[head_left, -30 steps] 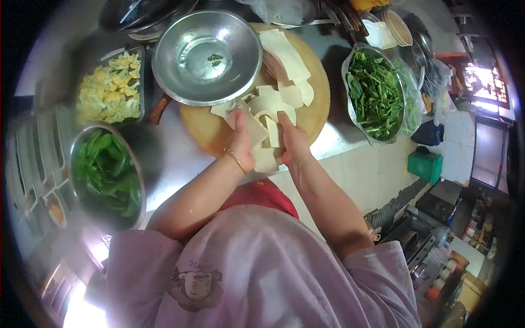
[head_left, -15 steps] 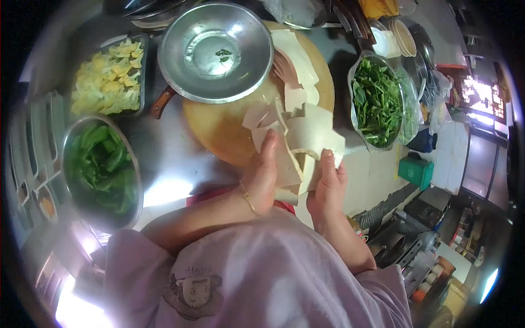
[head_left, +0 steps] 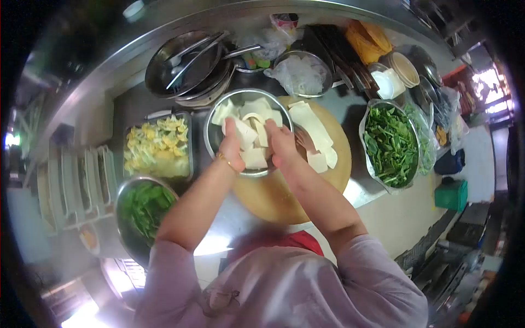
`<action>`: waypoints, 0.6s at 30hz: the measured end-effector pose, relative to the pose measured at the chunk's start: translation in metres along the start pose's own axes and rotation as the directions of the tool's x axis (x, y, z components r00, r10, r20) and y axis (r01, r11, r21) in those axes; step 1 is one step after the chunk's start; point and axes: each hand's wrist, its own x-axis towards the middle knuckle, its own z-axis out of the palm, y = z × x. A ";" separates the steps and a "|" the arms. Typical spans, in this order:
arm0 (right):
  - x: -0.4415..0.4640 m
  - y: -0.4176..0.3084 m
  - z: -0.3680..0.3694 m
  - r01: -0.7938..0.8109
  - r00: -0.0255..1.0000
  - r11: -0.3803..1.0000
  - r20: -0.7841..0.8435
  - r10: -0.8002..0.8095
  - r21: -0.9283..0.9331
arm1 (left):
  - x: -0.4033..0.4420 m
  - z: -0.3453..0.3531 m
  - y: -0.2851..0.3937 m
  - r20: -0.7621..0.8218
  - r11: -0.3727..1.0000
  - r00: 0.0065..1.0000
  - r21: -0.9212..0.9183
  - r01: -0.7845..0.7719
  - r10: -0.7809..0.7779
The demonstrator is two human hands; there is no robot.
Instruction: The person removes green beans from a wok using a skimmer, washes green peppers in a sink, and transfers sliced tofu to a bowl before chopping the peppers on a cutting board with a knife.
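Observation:
Both my hands are over the steel bowl [head_left: 208, 134], cupped around pale, flat pieces of tofu sheet [head_left: 255, 123]. My left hand [head_left: 232, 148] grips from the left side, its thumb along one piece, with a bracelet on the wrist. Opposite it, my right hand [head_left: 282, 146] closes in from the right. The other fingers of both hands are largely hidden by the pieces. More tofu pieces lie in the bowl around them. The bowl rests on the upper left of a round cutting board [head_left: 328, 188], where a long strip of tofu sheet [head_left: 310, 127] also lies.
At left are a tray of chopped yellowish-white cauliflower [head_left: 156, 146] and a steel bowl of green peppers [head_left: 143, 210]. A bowl of cut leafy greens [head_left: 391, 145] stands at right. Behind sit stacked dark pans [head_left: 183, 65] with utensils and a bowl with a plastic bag [head_left: 301, 74].
My hands have moved from above the board's near edge to the bowl, carrying the tofu pieces. The bowl, nearly bare before, now holds tofu. My view has tilted upward.

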 end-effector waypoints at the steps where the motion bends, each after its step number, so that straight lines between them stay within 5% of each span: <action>1: 0.002 0.002 -0.003 0.009 1.000 1.000 0.028 -0.008 -0.007 | -0.002 -0.010 -0.006 0.060 0.998 0.998 -0.051 0.031 -0.028; 2: 0.005 0.003 -0.009 0.014 0.999 1.000 0.053 -0.013 -0.021 | -0.004 -0.020 -0.014 0.119 0.992 0.991 -0.110 0.068 -0.055; 5: -0.021 -0.011 -0.028 0.116 0.992 0.993 0.052 -0.114 -0.037 | -0.060 -0.004 -0.001 -0.145 0.985 0.989 -0.170 -0.027 0.002; 7: -0.027 -0.004 -0.052 0.336 0.942 0.932 0.028 -0.335 -0.136 | -0.087 -0.038 0.001 -0.055 0.970 0.972 -0.074 -0.231 0.227; 8: -0.036 0.000 -0.062 0.430 0.903 0.896 0.055 -0.426 -0.115 | -0.092 -0.058 -0.003 -0.071 0.874 0.895 0.263 -0.409 0.440; 9: -0.047 0.008 -0.070 0.380 0.925 0.921 0.020 -0.380 -0.089 | -0.093 -0.083 -0.010 -0.008 0.644 0.780 0.569 -0.510 0.625; 11: -0.069 0.026 -0.082 0.275 0.961 0.961 -0.031 -0.276 -0.031 | -0.098 -0.091 -0.023 -0.073 0.565 0.720 0.676 -0.473 0.690; 12: -0.076 0.028 -0.084 0.026 1.000 0.998 0.018 -0.025 -0.060 | -0.094 -0.077 -0.030 -0.238 0.766 0.783 0.494 -0.412 0.575; 13: -0.075 0.032 -0.083 -0.040 0.999 0.999 0.017 0.040 -0.023 | -0.091 -0.068 -0.034 -0.361 0.905 0.836 0.267 -0.332 0.414; 15: -0.064 0.045 -0.073 -0.155 0.988 0.987 0.023 0.154 0.050 | -0.073 -0.081 -0.046 -0.238 0.756 0.800 0.547 -0.359 0.551; 18: -0.054 0.045 -0.061 0.052 0.998 0.998 -0.048 -0.051 0.019 | -0.051 -0.070 -0.051 -0.241 0.696 0.673 0.447 -0.562 0.699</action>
